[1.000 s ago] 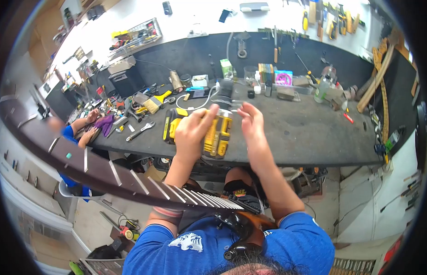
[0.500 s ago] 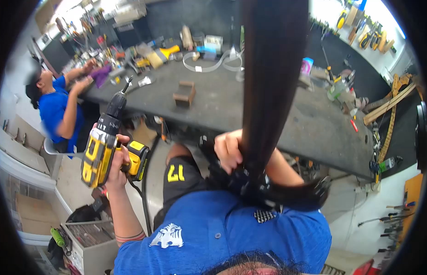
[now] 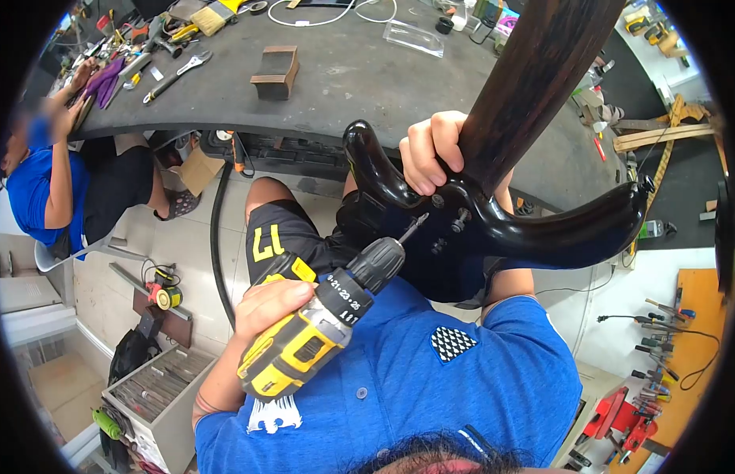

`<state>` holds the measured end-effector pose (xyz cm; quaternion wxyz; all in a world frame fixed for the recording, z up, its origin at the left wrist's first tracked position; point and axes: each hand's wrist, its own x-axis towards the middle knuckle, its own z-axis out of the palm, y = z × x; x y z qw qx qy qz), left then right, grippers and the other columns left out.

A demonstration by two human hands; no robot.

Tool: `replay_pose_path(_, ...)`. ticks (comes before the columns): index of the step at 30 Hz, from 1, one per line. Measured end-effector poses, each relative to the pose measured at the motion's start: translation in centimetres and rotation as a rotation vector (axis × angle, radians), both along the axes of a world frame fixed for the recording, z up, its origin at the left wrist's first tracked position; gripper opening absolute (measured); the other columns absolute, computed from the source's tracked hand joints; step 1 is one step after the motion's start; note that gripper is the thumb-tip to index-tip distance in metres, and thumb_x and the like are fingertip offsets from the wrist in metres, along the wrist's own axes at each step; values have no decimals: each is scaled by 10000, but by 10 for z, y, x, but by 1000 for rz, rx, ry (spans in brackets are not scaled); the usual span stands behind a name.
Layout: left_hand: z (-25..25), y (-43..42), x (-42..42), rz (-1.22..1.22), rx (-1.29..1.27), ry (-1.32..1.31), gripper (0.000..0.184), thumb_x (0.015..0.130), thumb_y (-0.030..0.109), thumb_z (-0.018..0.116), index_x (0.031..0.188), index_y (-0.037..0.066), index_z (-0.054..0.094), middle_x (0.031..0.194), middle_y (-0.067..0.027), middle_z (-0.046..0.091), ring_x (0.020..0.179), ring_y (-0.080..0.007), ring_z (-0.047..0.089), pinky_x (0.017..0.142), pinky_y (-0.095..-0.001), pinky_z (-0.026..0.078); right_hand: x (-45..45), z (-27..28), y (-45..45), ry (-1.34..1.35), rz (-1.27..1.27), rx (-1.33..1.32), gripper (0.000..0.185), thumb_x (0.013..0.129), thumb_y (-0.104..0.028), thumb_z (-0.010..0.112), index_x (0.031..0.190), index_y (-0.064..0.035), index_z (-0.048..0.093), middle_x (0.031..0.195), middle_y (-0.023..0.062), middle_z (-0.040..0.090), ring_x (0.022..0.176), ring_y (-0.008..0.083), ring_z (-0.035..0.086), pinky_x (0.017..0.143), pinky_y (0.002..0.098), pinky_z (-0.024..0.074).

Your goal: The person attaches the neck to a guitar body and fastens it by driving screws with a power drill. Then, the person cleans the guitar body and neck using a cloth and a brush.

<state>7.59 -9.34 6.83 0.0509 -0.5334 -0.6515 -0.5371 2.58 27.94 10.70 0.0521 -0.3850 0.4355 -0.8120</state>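
My left hand (image 3: pixel 274 306) is closed around a yellow-and-black cordless drill (image 3: pixel 304 344). Its bit (image 3: pixel 415 227) points up and right, its tip close to the screws at the neck joint; whether it touches cannot be told. A glossy black electric guitar (image 3: pixel 557 233) rests against my lap and chest, with its back facing up. Several screws (image 3: pixel 461 220) stand out of the body beside the neck's base. My right hand (image 3: pixel 435 152) wraps around the dark wooden neck (image 3: pixel 533 87) at the joint, fingers curled over its edge; the thumb is hidden.
A dark workbench (image 3: pixel 210 103) lies ahead, bearing a wooden block (image 3: pixel 276 73), an adjustable wrench (image 3: pixel 178 77) and a brush (image 3: pixel 215 16). At left sits a co-worker in a blue shirt (image 3: pixel 40 193). A drawer box (image 3: pixel 158 395) stands low left; clamps (image 3: pixel 612 415) hang at right.
My left hand has brought the drill down and right, from upright at the left to the guitar's neck joint. The guitar's neck now leans further right, and my view has tilted downward.
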Motion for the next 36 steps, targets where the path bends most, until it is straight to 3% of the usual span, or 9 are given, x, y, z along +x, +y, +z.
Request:
replay_pose_path(8, -10, 23, -5, -15, 102, -66, 688, 867, 152, 914, 1471, -33, 641, 1052, -208, 817, 896, -330, 830, 810, -406, 664, -7, -5, 2, 94, 38, 1, 646, 1097, -708, 536, 811, -129, 539, 797, 51, 606, 749, 214, 648, 686, 337, 547)
replay_pose_path(9, -12, 19, -8, -70, 60, -87, 758, 864, 97, 924, 1525, 16, 563, 1103, -204, 811, 896, -306, 835, 794, -400, 678, -7, -5, 1, 94, 41, 0, 648, 1096, -711, 538, 812, -128, 542, 796, 50, 607, 747, 213, 647, 686, 334, 547)
replay_pose_path(24, -11, 14, -6, 1, 37, -105, 794, 852, 87, 924, 1559, 80, 561, 1106, -193, 812, 874, -305, 828, 797, -409, 666, -4, -6, -11, 55, 34, -42, 673, 1099, -721, 513, 790, -124, 543, 765, 48, 609, 704, 199, 628, 628, 318, 540)
replay_pose_path(27, -9, 20, -11, -15, 115, -43, 655, 869, 120, 897, 1462, 21, 637, 1088, -232, 808, 850, -337, 817, 733, -392, 647, -3, -2, -13, 31, 28, -26, 683, 1093, -728, 521, 779, -121, 536, 751, 51, 602, 702, 195, 619, 628, 317, 544)
replay_pose_path(31, 20, 14, -19, 11, -71, 146, 551, 887, 120, 827, 1416, 138, 674, 1144, -153, 803, 735, -222, 739, 620, -333, 542, -2, 0, -13, 10, 26, 9, 692, 1084, -734, 537, 765, -120, 529, 739, 50, 591, 702, 191, 607, 629, 314, 548)
replay_pose_path(34, 25, 9, -16, -15, -93, 90, 534, 889, 113, 819, 1404, 125, 678, 1136, -144, 803, 720, -215, 727, 623, -334, 544, 0, 6, -16, 10, 15, 66, 694, 1073, -737, 558, 752, -123, 524, 733, 48, 583, 699, 189, 599, 626, 310, 544)
replay_pose_path(36, 35, 3, -20, 9, -162, 156, 582, 878, 135, 830, 1433, 237, 686, 1111, -120, 801, 680, -182, 669, 609, -314, 508, 2, 7, -20, -9, 15, 86, 694, 1065, -739, 573, 744, -126, 521, 731, 46, 580, 696, 186, 594, 624, 306, 540)
